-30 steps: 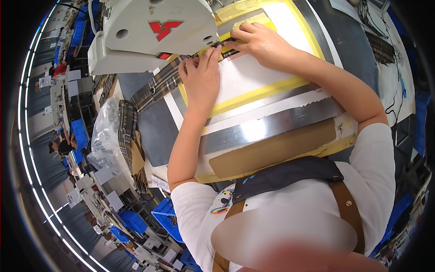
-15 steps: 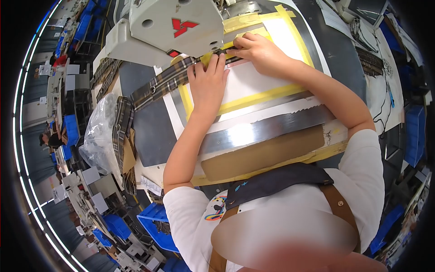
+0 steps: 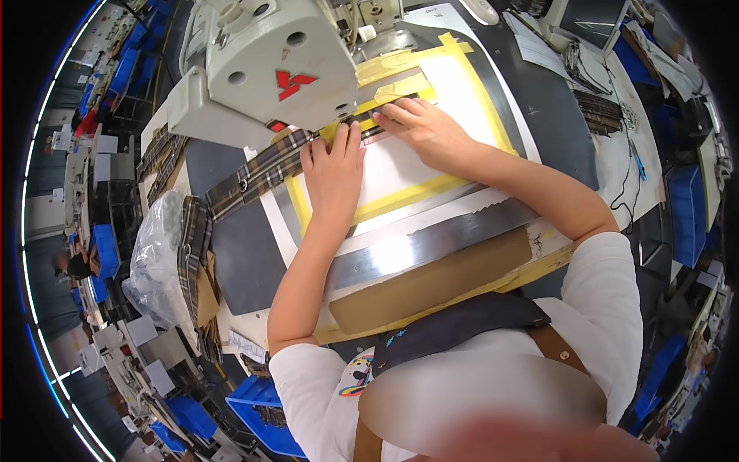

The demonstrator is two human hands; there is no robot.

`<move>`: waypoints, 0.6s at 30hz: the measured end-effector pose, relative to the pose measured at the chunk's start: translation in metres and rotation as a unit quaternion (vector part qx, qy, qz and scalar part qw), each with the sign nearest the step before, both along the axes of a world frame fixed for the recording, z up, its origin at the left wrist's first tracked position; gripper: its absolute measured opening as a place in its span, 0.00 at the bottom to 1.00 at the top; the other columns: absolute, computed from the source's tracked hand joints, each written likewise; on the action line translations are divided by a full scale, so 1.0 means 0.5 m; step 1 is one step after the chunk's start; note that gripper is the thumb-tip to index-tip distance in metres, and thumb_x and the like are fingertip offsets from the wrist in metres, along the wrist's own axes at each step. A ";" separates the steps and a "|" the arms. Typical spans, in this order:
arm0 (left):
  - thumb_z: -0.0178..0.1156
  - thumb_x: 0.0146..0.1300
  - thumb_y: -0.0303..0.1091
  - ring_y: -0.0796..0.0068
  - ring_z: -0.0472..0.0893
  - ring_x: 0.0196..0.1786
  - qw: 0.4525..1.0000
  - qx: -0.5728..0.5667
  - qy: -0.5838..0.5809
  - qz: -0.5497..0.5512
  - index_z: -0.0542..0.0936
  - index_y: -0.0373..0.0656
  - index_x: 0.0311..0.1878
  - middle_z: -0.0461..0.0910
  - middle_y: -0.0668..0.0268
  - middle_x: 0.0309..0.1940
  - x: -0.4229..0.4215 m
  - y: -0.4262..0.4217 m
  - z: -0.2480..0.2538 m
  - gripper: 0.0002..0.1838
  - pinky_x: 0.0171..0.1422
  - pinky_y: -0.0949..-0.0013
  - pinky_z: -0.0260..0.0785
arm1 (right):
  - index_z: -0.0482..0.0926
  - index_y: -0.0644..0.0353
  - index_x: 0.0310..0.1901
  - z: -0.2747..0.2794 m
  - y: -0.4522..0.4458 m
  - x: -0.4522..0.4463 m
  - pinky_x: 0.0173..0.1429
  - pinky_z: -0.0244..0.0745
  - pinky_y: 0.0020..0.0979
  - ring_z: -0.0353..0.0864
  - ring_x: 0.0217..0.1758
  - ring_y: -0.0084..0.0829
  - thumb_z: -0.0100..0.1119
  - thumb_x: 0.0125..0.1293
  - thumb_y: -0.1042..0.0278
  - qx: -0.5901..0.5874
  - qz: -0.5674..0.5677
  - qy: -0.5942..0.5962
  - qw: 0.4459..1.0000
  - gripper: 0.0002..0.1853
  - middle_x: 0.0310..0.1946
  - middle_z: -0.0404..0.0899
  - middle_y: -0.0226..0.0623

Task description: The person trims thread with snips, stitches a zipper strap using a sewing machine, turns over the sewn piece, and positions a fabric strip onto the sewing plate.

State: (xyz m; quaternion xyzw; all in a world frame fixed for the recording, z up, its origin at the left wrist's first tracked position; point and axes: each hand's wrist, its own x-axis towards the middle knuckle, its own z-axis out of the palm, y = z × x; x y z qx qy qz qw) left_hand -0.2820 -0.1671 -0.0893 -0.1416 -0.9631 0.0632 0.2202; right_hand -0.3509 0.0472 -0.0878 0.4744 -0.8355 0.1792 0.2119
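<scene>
A brown, black and white plaid strap point(image 3: 265, 171) with a metal buckle runs under the white sewing machine head point(image 3: 265, 69). My left hand point(image 3: 335, 171) lies with its fingers stretched out and slightly apart on the strap, close to the needle area. Just right of it, my right hand point(image 3: 431, 137) has bent fingers closed at the strap's far end; the fingertips are partly hidden. Beneath both hands is a white sheet point(image 3: 408, 169) bordered with yellow tape. The machine head covers the needle.
More plaid straps point(image 3: 191, 245) hang at the table's left edge beside a clear plastic bag point(image 3: 158, 258). A metal strip point(image 3: 431, 242) and brown board point(image 3: 431, 281) line the front. Dark straps point(image 3: 599, 112) lie right; a blue crate point(image 3: 265, 408) stands below left.
The whole view has shifted, so the machine and table appear lower and further left. My right hand's fingers have come down closer to the strap; my left hand stays on it.
</scene>
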 end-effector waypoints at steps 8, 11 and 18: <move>0.66 0.65 0.40 0.65 0.73 0.48 1.000 0.013 -0.015 -0.005 0.78 0.53 0.66 0.77 0.74 0.59 0.000 -0.003 0.001 0.25 0.67 0.54 0.63 | 0.78 0.71 0.61 -0.011 -0.001 0.019 0.62 0.78 0.35 0.78 0.59 0.40 0.59 0.61 0.78 -0.020 -0.026 -0.032 0.999 0.24 0.54 0.76 0.42; 0.67 0.65 0.39 0.65 0.73 0.47 1.000 0.009 -0.009 -0.005 0.78 0.53 0.66 0.77 0.74 0.58 0.000 -0.002 0.001 0.26 0.67 0.54 0.64 | 0.78 0.70 0.60 -0.008 0.012 0.017 0.62 0.78 0.35 0.78 0.60 0.40 0.59 0.61 0.79 -0.044 -0.021 -0.071 0.996 0.23 0.55 0.77 0.42; 0.67 0.64 0.38 0.64 0.73 0.48 1.000 0.002 0.002 -0.006 0.79 0.53 0.66 0.77 0.74 0.58 0.001 -0.002 -0.001 0.25 0.66 0.53 0.64 | 0.81 0.63 0.58 -0.002 0.022 0.021 0.61 0.79 0.36 0.81 0.58 0.41 0.66 0.63 0.75 -0.051 -0.076 -0.089 0.992 0.20 0.58 0.80 0.42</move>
